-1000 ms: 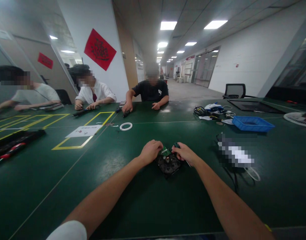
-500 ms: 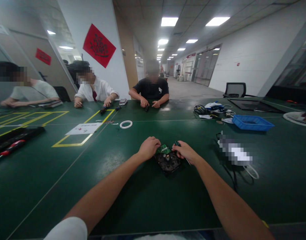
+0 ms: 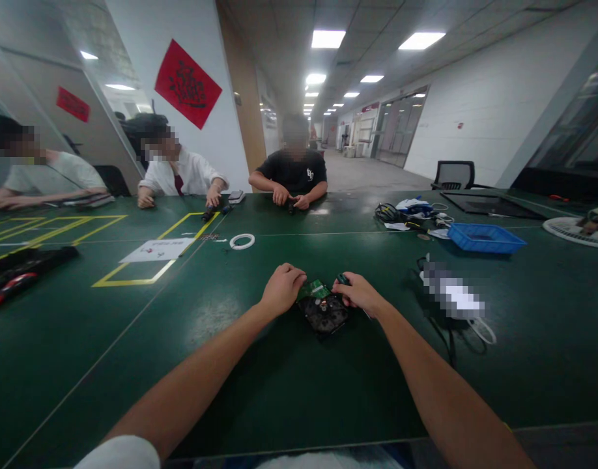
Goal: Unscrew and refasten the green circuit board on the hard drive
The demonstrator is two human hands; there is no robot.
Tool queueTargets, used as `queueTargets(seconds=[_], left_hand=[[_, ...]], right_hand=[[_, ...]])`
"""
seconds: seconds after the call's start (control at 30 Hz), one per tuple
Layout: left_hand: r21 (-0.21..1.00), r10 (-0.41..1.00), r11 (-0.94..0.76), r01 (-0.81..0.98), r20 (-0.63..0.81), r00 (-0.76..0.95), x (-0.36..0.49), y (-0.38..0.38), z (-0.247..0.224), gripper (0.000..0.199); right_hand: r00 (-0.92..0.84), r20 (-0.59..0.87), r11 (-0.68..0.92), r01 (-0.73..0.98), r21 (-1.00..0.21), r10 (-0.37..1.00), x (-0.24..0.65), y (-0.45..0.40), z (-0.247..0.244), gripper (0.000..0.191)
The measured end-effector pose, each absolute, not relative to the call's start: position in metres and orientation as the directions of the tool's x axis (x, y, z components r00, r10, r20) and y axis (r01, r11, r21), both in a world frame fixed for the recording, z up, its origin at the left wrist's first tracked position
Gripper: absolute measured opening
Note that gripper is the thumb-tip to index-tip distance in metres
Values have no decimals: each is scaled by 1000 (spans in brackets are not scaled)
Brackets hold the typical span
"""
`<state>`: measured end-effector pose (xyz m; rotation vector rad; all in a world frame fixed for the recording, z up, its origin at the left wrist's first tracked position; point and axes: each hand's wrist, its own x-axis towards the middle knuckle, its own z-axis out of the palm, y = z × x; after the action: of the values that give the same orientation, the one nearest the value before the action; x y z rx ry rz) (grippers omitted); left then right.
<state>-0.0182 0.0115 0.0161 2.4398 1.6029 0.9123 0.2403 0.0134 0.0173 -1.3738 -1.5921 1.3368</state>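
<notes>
In the middle of the green table lies a black hard drive point(image 3: 323, 316), its dark underside facing up. A green circuit board point(image 3: 316, 289) sits over its far end. My left hand point(image 3: 283, 287) is closed at the board's left edge, thumb and fingers pinched on it. To the right, my right hand point(image 3: 361, 292) wraps round a screwdriver point(image 3: 343, 279) with a dark green handle. Its thin shaft comes out under the palm, pointing towards me and away from the drive. Fingers hide part of the handle and the board's left edge.
A blue tray point(image 3: 485, 238) and a heap of cables point(image 3: 387, 213) are at the back right. Nearer lies a blurred-out item point(image 3: 453, 290) with a cord. A white ring point(image 3: 242, 241) and a paper sheet point(image 3: 157, 250) lie left. A co-worker point(image 3: 294, 172) sits opposite.
The view has turned slightly, shifting everything a little left. My left hand has drawn slightly left at the board's edge. The co-worker opposite has brought both hands closer together.
</notes>
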Motion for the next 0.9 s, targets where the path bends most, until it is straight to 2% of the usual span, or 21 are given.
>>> queueTargets(seconds=[0.07,0.13,0.3,0.47,0.7,0.9], left_hand=[[411,874,-349,842,466,135,-26,-7,10,38],[409,886,-291,865,455,82,-32,-31,4,52],[383,927,-323,866,312,208,-20,-92,2,89],[410,920,-367,835,292,261,3,-109,2,120],[430,933,-351,832,238,270,3,-93,9,133],[340,928,-346,875,263,265,0,-82,8,133]], right_hand=[[-271,-132,-37,328,-944,953,242,13,21,13],[-271,-138,-37,347,-937,953,245,13,26,12],[-263,-244,-112,434,-894,933,254,12,39,17],[-295,-274,-105,481,-871,916,259,8,42,20],[-362,-278,-86,467,-880,890,251,3,44,18],[-421,-240,-42,427,-903,875,239,-1,38,20]])
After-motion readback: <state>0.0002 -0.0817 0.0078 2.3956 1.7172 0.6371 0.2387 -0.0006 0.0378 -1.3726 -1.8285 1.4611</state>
